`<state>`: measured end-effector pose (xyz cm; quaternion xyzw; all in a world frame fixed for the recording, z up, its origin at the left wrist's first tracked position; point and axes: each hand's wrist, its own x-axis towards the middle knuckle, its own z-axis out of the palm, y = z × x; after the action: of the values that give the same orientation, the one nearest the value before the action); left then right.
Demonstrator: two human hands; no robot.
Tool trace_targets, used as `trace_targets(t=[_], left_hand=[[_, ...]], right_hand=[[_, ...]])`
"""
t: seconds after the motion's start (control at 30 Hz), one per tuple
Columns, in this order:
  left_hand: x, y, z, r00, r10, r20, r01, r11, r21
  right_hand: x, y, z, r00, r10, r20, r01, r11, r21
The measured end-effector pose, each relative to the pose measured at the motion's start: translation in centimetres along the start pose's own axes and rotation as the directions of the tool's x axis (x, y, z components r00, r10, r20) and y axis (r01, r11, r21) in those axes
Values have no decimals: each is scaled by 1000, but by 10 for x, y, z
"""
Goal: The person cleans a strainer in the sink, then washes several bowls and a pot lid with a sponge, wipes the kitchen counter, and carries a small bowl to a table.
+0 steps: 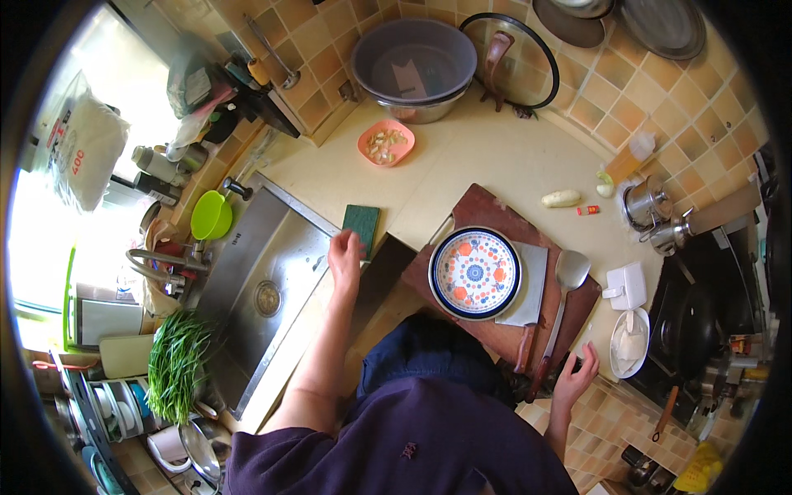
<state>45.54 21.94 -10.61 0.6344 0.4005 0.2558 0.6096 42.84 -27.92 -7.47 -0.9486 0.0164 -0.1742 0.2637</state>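
Note:
My left hand (pixel 345 257) hovers by the sink's right edge, fingers loosely curled, over the near corner of a green scouring pad (pixel 364 223). Nothing shows in it. My right hand (pixel 575 377) is at the counter's front edge with thumb and fingers apart, just right of the wooden handle of a metal wok spatula (pixel 572 270). Before me lies a brown wooden cutting board (pixel 479 207). A patterned bowl (pixel 475 273) with a dark blue rim rests on it, partly covering a cleaver (pixel 533 272), whose wooden handle points toward me.
Left is a steel sink (pixel 247 309) with green chives (pixel 176 365) beside it. A pink bowl (pixel 385 143) of chopped pieces stands behind, near a grey basin (pixel 414 55). Right are a peeled vegetable (pixel 561 198), a white box (pixel 626 284), a white dish (pixel 640 346) and a stove (pixel 674 284).

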Motion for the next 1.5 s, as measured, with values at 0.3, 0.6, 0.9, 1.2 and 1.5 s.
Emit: trace_targets(t=[0.3,0.6,0.9,1.2,1.5], left_hand=[[158,103,141,864,-147,482,325,894,-308],[278,91,243,781,-408,472,607,674,-421],[270,97,201,791,-404,460,581,730,-359],[248,119,133,537,-389,749,743,638,-202],[153,165,4,782,-347,518,587,690,-424]], right_hand=[[-24,-44,-18,979,155,-135,-146,987,73],[-102,-54,-36,889,425,-171,-435,900,-28],[-150,-57,-40,846,505,-172,-529,838,-138],[-86,-52,-36,903,427,-55,-427,904,10],[-40,-38,-25,953,293,-73,-279,946,163]])
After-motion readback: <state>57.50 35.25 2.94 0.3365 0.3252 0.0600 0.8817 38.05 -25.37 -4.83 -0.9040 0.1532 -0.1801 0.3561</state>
